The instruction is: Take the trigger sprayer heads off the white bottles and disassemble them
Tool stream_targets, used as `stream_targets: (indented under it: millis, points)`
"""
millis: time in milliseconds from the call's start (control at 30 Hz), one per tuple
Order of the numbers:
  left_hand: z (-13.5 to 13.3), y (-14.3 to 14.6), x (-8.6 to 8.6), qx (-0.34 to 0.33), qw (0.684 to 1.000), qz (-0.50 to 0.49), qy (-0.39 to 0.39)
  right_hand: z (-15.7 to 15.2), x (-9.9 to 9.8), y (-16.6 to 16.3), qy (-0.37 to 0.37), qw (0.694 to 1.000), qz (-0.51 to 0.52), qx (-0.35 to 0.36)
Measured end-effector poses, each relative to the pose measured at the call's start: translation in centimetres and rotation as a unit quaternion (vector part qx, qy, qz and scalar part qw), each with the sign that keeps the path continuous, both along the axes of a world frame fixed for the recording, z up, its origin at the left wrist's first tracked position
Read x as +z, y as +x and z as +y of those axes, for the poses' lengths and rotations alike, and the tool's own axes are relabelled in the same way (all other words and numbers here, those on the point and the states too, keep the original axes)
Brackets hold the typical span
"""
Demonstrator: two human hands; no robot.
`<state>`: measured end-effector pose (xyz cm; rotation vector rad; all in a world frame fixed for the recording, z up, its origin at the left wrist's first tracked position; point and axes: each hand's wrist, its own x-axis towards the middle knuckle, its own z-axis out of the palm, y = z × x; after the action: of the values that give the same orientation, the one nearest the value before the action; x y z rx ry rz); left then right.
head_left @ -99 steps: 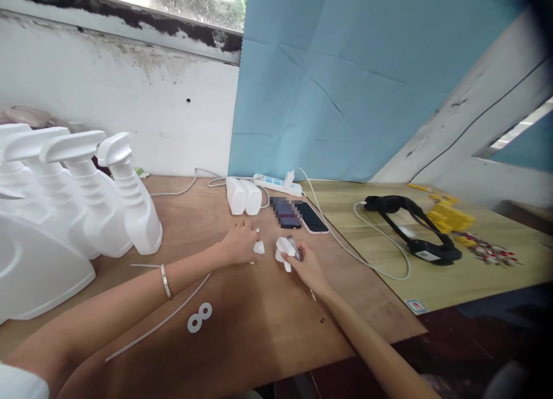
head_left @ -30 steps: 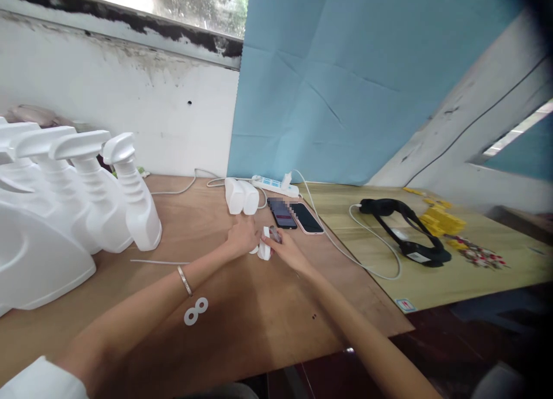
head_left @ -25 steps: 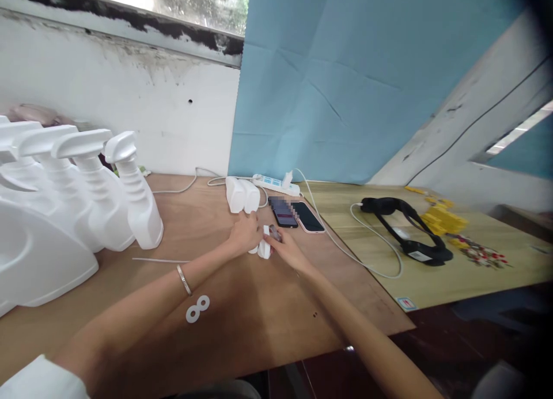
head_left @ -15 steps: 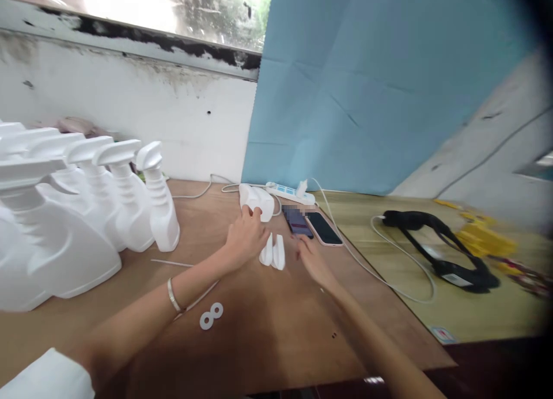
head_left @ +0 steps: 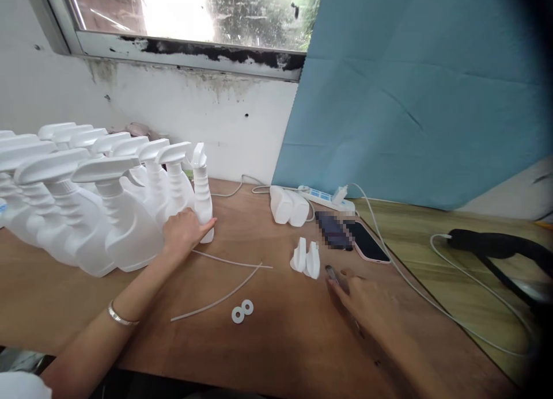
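While a long row of white spray bottles [head_left: 103, 215] stands upright along the left part of the wooden counter [head_left: 276, 341], the person's left arm reaches forward from the lower left, a thin metal bracelet [head_left: 121, 317] on its wrist. The left hand [head_left: 184, 233] is laid against the nearest bottle at the end of the row [head_left: 199, 194], palm to its lower body and fingers wrapped around the side, so its grip is closed on that bottle, which stands on the counter. Just right of that hand, two thin white tubes [head_left: 224, 281] lie loose on the wood and cross each other, and near their lower ends two flat white washers [head_left: 242, 311] lie touching one another. Further right, two small white trigger pieces [head_left: 306, 257] stand side by side, apart from both hands. Behind them two capless white bottles [head_left: 288, 205] lie on their sides beside a white power strip [head_left: 327, 198], with two dark phones [head_left: 352, 238] lying flat close by. The right forearm comes in from the lower right, and the right hand [head_left: 367, 298] rests low on the counter, knuckles up. A small dark slim tool [head_left: 332, 273] shows at its fingertips, but whether that grip is closed on it or merely touches it cannot be told. A white cable [head_left: 458, 272] and a black headset [head_left: 501, 249] lie at the far right.
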<state>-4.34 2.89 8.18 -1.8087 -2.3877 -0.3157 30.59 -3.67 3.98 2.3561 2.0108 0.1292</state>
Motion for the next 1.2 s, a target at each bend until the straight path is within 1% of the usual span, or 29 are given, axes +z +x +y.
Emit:
stream_targets:
  millis: [67, 100, 133, 167, 200, 267, 333, 367, 400, 433, 500, 533, 567, 600, 667, 767, 833, 867, 900, 933, 967, 1000, 1033, 1067, 1100, 1133, 1167, 1200]
  points:
    - [0.0, 0.4, -0.3, -0.015, 1.0, 0.007, 0.015, 0.0, 1.5, -1.1, 0.058, 0.998, 0.024, -0.011]
    - [-0.2, 0.7, -0.3, -0.023, 0.999, 0.01, 0.022, 0.0, 2.3, -1.9, 0.098, 0.993, 0.07, 0.0]
    - [-0.5, 0.9, -0.4, -0.031, 0.999, 0.013, 0.026, 0.1, 3.0, -2.7, 0.134, 0.981, 0.141, 0.025]
    - [-1.0, 1.2, -0.4, -0.041, 0.999, 0.015, 0.031, 0.2, 3.6, -3.7, 0.157, 0.959, 0.228, 0.056]
    - [-1.5, 1.5, -0.4, -0.052, 0.998, 0.016, 0.034, 0.3, 4.2, -4.9, 0.165, 0.928, 0.322, 0.089]
    - [-2.8, 2.2, -0.6, -0.079, 0.996, 0.022, 0.047, 0.7, 5.0, -7.2, 0.136, 0.855, 0.483, 0.131]
    - [-3.9, 2.7, -0.9, -0.12, 0.988, 0.045, 0.086, 1.2, 5.6, -9.5, 0.089, 0.78, 0.601, 0.149]
    - [-4.4, 2.8, -1.1, -0.149, 0.979, 0.064, 0.12, 1.4, 5.8, -10.5, 0.08, 0.74, 0.65, 0.152]
    - [-4.9, 2.9, -1.3, -0.185, 0.966, 0.086, 0.162, 1.5, 5.9, -11.3, 0.084, 0.698, 0.695, 0.154]
    - [-5.3, 2.9, -1.5, -0.225, 0.946, 0.107, 0.21, 1.6, 6.0, -12.0, 0.103, 0.656, 0.732, 0.153]
    - [-6.0, 2.6, -1.9, -0.296, 0.898, 0.129, 0.298, 1.4, 6.2, -12.8, 0.166, 0.58, 0.784, 0.147]
    - [-6.3, 2.5, -2.0, -0.324, 0.877, 0.129, 0.332, 1.1, 6.3, -13.1, 0.197, 0.552, 0.798, 0.14]
    - [-6.5, 2.3, -2.2, -0.343, 0.861, 0.122, 0.356, 0.8, 6.4, -13.2, 0.221, 0.532, 0.807, 0.131]
    - [-6.7, 2.2, -2.4, -0.358, 0.85, 0.11, 0.37, 0.5, 6.5, -13.3, 0.239, 0.521, 0.81, 0.122]
    - [-6.9, 2.1, -2.8, -0.386, 0.84, 0.078, 0.373, -0.1, 6.8, -13.5, 0.261, 0.514, 0.81, 0.111]
    - [-7.0, 2.4, -3.4, -0.433, 0.824, 0.034, 0.363, -0.3, 7.1, -13.9, 0.255, 0.522, 0.809, 0.091]
    - [-7.3, 2.6, -3.3, -0.455, 0.817, 0.0, 0.354, -0.1, 7.4, -14.0, 0.244, 0.527, 0.812, 0.066]
    - [-7.5, 2.7, -3.0, -0.46, 0.822, -0.037, 0.334, 0.1, 7.5, -13.9, 0.242, 0.526, 0.813, 0.055]
    - [-7.8, 2.8, -2.5, -0.464, 0.832, -0.093, 0.291, 0.2, 7.7, -13.8, 0.238, 0.523, 0.817, 0.049]
    - [-8.2, 2.9, -1.7, -0.462, 0.843, -0.167, 0.22, 0.2, 7.9, -13.5, 0.226, 0.517, 0.824, 0.047]
    - [-8.6, 3.0, -0.8, -0.455, 0.844, -0.256, 0.127, 0.2, 8.1, -13.3, 0.201, 0.506, 0.837, 0.047]
    - [-8.9, 3.2, 0.1, -0.437, 0.829, -0.348, 0.017, 0.1, 8.4, -13.0, 0.166, 0.49, 0.854, 0.046]
    - [-9.3, 3.4, 1.1, -0.409, 0.797, -0.435, -0.09, 0.0, 8.6, -12.7, 0.125, 0.469, 0.873, 0.043]
    - [-9.6, 3.6, 1.9, -0.371, 0.755, -0.51, -0.181, -0.2, 8.8, -12.5, 0.084, 0.444, 0.892, 0.037]
    - [-9.8, 3.8, 2.5, -0.332, 0.711, -0.567, -0.25, -0.5, 8.9, -12.3, 0.054, 0.417, 0.907, 0.028]
    - [-9.9, 3.9, 2.9, -0.299, 0.674, -0.606, -0.299, -0.7, 9.0, -12.1, 0.037, 0.392, 0.919, 0.018]
    - [-10.0, 4.0, 3.1, -0.281, 0.649, -0.625, -0.33, -0.9, 9.0, -12.0, 0.033, 0.372, 0.928, 0.008]
    - [-10.0, 4.0, 3.1, -0.283, 0.644, -0.626, -0.337, -1.0, 9.0, -11.8, 0.044, 0.356, 0.934, -0.001]
